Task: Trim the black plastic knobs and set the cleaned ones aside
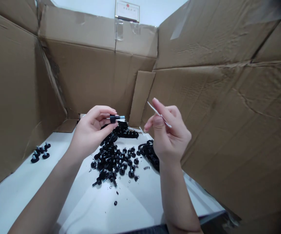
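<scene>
Between the thumb and fingers of my left hand point(95, 126) is a small black part point(112, 119) with a metal pin that points right. My right hand point(168, 130) is raised to the right of it, its fingers closed on a thin white strip point(159, 114). The two hands are apart. Below and between them, a heap of black parts with metal pins point(111, 159) lies on the white table point(89, 208).
Cardboard walls point(86, 74) stand at the back and both sides. Several black knobs point(40, 152) are grouped at the left. Black looped pieces point(150, 152) lie beside my right wrist. Small black bits are scattered near the front.
</scene>
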`<state>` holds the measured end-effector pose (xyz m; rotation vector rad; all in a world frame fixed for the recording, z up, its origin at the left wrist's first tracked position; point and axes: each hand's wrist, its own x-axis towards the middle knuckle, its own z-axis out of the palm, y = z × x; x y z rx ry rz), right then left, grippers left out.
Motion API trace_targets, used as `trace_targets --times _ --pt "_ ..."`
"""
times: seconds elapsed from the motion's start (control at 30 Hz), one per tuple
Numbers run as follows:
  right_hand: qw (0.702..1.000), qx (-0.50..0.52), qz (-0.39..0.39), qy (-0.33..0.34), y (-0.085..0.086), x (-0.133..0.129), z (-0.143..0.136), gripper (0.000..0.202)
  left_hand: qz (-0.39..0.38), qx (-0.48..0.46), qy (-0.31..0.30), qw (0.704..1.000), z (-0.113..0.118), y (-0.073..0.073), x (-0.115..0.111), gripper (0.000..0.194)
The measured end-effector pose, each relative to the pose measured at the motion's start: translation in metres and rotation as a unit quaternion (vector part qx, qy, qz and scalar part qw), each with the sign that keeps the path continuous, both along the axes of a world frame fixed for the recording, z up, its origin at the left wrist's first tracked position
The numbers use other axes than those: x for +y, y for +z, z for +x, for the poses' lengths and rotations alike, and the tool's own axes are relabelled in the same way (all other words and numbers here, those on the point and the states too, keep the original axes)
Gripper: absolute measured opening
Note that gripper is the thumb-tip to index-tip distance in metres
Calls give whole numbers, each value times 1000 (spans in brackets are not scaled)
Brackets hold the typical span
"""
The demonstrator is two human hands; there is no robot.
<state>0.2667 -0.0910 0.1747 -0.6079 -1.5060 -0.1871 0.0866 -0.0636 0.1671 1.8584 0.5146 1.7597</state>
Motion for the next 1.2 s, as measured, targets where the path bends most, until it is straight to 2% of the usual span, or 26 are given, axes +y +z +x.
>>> trace_targets --times 0.13,0.27,0.33,0.5,0.7,0.87,1.07,1.2 --pt "990 1 -36 134 0 -1 -8 23 -52 -8 -9 999 3 -1 -2 23" --pt "976 29 -87 198 -2 1 -16 17 -55 -7 -7 998 5 -3 -5 23" --pt "977 44 -88 188 -2 2 -17 13 -52 -4 -10 999 6 -3 -6 22" --pt "993 32 -42 109 -3 4 -17 13 -41 -13 -13 999 9 -4 -9 21" --pt "995 32 -61 68 -7 4 -23 12 -34 -2 5 999 12 -4 -9 23" --pt "998 20 -45 42 -6 1 -24 13 -34 -4 9 999 13 -5 -10 22" --pt "997 28 -43 53 -8 3 -25 13 -46 -8 9 999 14 -3 -12 22" --pt "999 35 -21 34 -10 3 -28 14 -43 -5 19 999 15 -4 -12 21"
